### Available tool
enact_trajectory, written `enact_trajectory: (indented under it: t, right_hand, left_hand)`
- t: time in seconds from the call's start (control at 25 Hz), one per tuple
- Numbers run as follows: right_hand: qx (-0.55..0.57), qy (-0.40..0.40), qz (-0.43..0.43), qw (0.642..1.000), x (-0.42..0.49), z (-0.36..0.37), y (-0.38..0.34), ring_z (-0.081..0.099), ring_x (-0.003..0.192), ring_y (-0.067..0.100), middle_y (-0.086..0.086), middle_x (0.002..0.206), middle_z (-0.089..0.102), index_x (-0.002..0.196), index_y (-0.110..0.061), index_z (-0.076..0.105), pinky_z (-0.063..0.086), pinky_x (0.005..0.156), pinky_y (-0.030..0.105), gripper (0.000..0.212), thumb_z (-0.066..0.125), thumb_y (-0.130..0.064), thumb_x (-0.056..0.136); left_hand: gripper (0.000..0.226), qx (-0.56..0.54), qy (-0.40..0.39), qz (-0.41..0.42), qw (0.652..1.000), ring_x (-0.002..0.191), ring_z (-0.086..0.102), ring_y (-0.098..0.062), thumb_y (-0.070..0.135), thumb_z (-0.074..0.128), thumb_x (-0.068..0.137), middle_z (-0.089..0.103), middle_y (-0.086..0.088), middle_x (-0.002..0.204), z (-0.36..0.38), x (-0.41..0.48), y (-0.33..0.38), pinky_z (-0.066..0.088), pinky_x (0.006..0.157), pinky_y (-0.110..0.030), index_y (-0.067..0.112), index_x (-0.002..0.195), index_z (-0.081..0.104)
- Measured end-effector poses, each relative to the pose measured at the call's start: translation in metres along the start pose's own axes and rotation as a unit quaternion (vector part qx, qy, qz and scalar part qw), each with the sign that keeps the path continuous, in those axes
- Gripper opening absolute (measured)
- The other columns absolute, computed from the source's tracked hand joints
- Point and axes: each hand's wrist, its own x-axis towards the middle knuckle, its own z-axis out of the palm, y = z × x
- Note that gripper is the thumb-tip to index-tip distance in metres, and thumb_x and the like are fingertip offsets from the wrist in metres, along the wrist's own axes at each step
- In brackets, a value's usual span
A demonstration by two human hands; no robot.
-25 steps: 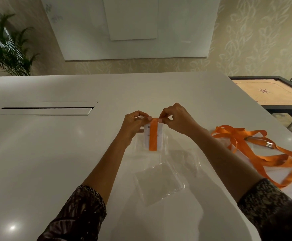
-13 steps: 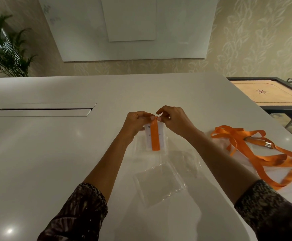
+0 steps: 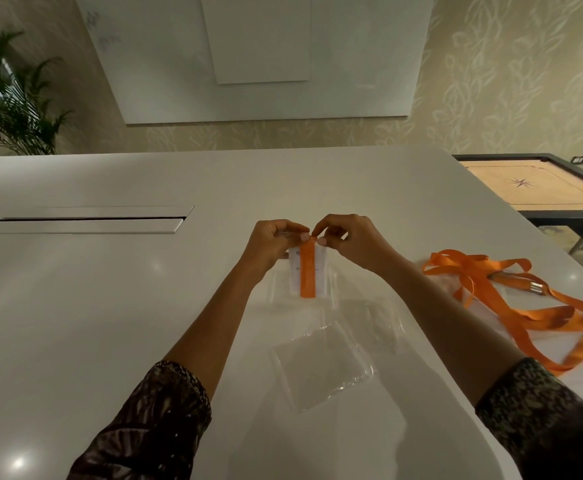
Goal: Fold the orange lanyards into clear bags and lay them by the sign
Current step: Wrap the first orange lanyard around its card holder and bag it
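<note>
Orange lanyard point(image 3: 308, 268), folded into a short strip on a white card point(image 3: 295, 270), was over the middle of the table point(image 3: 110, 306), and the left hand point(image 3: 272, 245) and right hand point(image 3: 349, 244) each pinched its top end. I think the folds should be pressed flat and tight, so the strip slides straight into the clear bag point(image 3: 321, 368) lying nearer.

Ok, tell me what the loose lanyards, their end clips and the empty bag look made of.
Loose lanyards: flat fabric ribbon, probably polyester, slight sheen. End clips: likely metal, glinting silver. Empty bag: thin clear plastic film, glossy, creased, table showing through.
</note>
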Motion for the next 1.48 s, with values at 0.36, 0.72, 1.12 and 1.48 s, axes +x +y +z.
enact_trajectory:
  t: [0.36,0.72,1.12,1.48]
  right_hand:
    - [-0.058,-0.029,-0.008,0.998,0.002,0.002,0.000,0.060,0.077,0.017,0.003,0.084,0.068,0.100,-0.018,0.070,0.050,0.074,0.026,0.012,0.064,-0.018,0.090]
    - [-0.029,0.053,0.002,0.998,0.000,0.005,0.007,0.059,0.079,0.014,0.003,0.090,0.071,0.093,-0.010,0.071,0.042,0.069,0.012,0.011,0.061,-0.010,0.090]
    - [-0.017,0.005,0.043,0.999,0.009,0.006,0.007,0.056,0.071,0.007,0.001,0.088,0.068,0.100,-0.012,0.068,0.039,0.063,0.008,0.011,0.060,-0.015,0.093]
    - [-0.093,-0.062,0.052,0.992,0.017,-0.006,0.013,0.055,0.065,0.007,-0.005,0.075,0.060,0.086,-0.016,0.059,0.041,0.059,0.018,0.022,0.056,-0.035,0.094]
  left_hand:
    - [0.004,-0.007,0.046,0.008,0.999,0.078,0.070,-0.019,0.019,0.074,0.081,0.072,-0.001,0.081,0.008,-0.002,-0.009,0.058,0.060,-0.027,0.015,0.083,0.072]
    - [0.032,-0.054,0.015,-0.029,0.998,0.084,0.071,-0.013,0.023,0.073,0.082,0.072,-0.003,0.094,0.009,-0.007,-0.002,0.059,0.064,-0.024,0.012,0.111,0.065]
    - [0.004,-0.042,0.075,-0.027,0.996,0.076,0.071,-0.013,0.012,0.068,0.086,0.072,-0.001,0.079,0.002,-0.003,-0.003,0.058,0.058,-0.024,0.012,0.082,0.070]
    - [0.003,0.059,0.092,0.010,0.994,0.073,0.070,-0.011,0.019,0.071,0.084,0.071,0.002,0.079,-0.006,0.003,-0.003,0.057,0.058,-0.023,0.016,0.084,0.070]
